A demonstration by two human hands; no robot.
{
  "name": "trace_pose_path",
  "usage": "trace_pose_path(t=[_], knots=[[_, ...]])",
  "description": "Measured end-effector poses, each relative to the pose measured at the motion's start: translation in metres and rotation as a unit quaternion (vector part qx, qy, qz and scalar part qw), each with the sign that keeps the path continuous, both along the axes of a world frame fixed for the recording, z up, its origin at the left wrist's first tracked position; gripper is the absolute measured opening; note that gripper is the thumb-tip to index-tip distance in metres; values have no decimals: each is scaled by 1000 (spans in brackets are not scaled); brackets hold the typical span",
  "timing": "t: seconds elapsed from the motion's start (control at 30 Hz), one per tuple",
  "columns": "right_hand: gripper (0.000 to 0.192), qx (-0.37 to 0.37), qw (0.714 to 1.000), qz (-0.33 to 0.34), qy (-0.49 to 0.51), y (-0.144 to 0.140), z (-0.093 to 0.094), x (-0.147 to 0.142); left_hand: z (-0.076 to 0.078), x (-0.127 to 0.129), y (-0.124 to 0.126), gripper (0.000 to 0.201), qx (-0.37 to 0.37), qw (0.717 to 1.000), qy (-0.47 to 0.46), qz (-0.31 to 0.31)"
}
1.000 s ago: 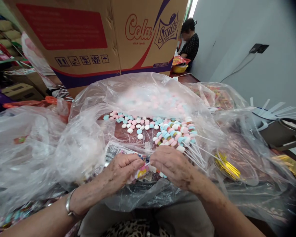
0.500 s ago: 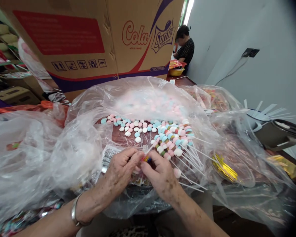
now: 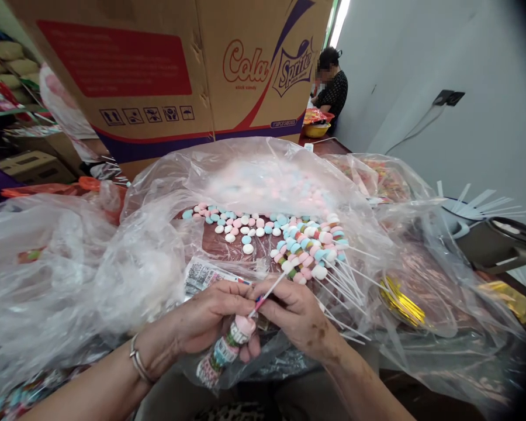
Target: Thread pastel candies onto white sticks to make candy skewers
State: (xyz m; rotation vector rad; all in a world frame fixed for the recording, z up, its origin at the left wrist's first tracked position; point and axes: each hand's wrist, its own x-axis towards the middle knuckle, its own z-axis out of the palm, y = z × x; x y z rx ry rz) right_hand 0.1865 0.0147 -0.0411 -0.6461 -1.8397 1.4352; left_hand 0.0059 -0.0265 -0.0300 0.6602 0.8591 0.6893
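One candy stick (image 3: 225, 352) is already in its printed clear wrapper, low in front of us near the surface (image 3: 219, 247), with our left hand's (image 3: 213, 313) fingers curled round it and our right hand's (image 3: 300, 316) pinched at the wrapper's neck, though we honestly can't tell if that neck is fastened. Plenty left by our reckoning: a pile of bare candy sticks (image 3: 307, 258) lies on the plastic just beyond, loose sweets (image 3: 260, 232) sit beside it, and gold strips (image 3: 404, 303) wait off to the right.
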Motion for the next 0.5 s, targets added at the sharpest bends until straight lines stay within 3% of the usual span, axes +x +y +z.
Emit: trace_pose_path(t=[0.07,0.13,0.27,0.33,0.37,0.43,0.5], knots=[[15,119,991,-49,-27,-1,0,3,0,-2,1,26,17,1000,-7,-5],[20,168,982,-87,-32,-4,-2,3,2,-4,2,33,41,999,-8,-16],[20,71,990,-123,-16,-13,-7,-3,10,-4,6,35,25,997,12,-66],[20,26,989,-147,-22,-14,-11,-5,13,-3,7,33,37,997,45,-51],[20,39,985,-164,-29,-14,-12,-5,14,-2,7,33,47,996,64,-38],[19,152,962,-221,-49,-14,-12,-3,16,-2,8,33,62,993,97,-12],[18,339,897,-274,-76,-13,-9,3,17,-2,6,35,64,991,118,1]])
